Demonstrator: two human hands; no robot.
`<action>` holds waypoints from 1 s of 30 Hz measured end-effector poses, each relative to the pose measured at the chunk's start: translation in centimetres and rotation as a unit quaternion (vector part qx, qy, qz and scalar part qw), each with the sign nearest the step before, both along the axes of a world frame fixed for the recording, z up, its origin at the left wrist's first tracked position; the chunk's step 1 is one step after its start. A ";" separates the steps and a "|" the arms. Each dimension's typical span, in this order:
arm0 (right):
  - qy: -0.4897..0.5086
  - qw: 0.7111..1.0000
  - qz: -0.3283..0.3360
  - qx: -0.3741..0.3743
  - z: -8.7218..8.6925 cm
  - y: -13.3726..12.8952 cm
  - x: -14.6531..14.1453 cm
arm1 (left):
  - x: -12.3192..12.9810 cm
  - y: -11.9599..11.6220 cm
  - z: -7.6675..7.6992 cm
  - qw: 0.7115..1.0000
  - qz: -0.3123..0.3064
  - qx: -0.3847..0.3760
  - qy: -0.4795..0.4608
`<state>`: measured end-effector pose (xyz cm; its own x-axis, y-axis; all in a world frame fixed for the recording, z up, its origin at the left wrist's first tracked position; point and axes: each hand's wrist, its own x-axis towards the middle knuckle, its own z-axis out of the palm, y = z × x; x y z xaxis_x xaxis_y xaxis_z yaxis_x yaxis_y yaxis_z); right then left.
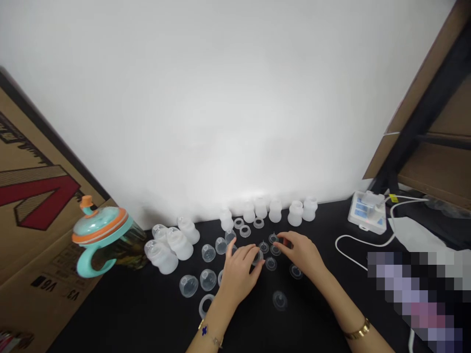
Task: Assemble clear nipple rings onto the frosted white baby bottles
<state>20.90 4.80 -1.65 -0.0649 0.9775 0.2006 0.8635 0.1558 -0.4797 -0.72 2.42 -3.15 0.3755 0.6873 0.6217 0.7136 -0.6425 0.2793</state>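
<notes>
My left hand point(241, 272) holds a white ring point(257, 258) between thumb and fingers, above the black table. Just right of it, my right hand point(299, 251) has its thumb and finger pinched at a clear nipple point(273, 238) in a small group of nipples. Another nipple point(280, 300) lies nearer the front. Clear domed caps point(208, 280) stand left of my left hand. Behind my hands are loose white rings point(245, 231) and a row of open white bottles point(275, 211). Several capped white bottles point(162, 257) stand at the left.
A teal and orange lidded jug point(106, 240) stands at the left by a cardboard box point(33, 196). At the right are a white power strip point(367, 213), its cable point(344, 251) and a white bag point(419, 238). The white wall point(235, 98) rises behind the table.
</notes>
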 end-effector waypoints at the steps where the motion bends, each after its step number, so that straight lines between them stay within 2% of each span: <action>1: -0.008 1.000 0.000 -0.014 -0.2 0.1 0.0 | 0.0 0.0 0.1 1.000 0.001 0.001 -0.001; 4: -0.031 0.998 0.003 -0.047 -0.9 0.3 0.0 | 0.1 0.0 0.2 1.000 0.003 0.004 0.000; 9: -0.047 0.998 0.024 -0.042 -1.8 0.6 -0.3 | -0.1 0.2 0.1 1.000 0.010 0.012 -0.006; 16: -0.024 0.998 0.024 -0.055 -1.8 0.7 -0.2 | -0.5 0.6 -0.1 1.000 0.015 0.022 -0.006; 22: -0.027 0.996 0.062 -0.052 -2.1 0.7 -0.1 | -0.2 0.5 -0.4 1.000 0.010 0.012 -0.010; 30: -0.041 0.997 0.041 -0.052 -2.3 0.9 -0.8 | -0.1 0.6 -0.3 1.000 0.008 0.029 0.002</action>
<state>20.11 5.69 -4.00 -0.1580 0.9834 0.0899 0.8870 0.1813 -0.4248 -0.87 3.02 -3.50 0.3674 0.6565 0.6588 0.7246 -0.6461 0.2397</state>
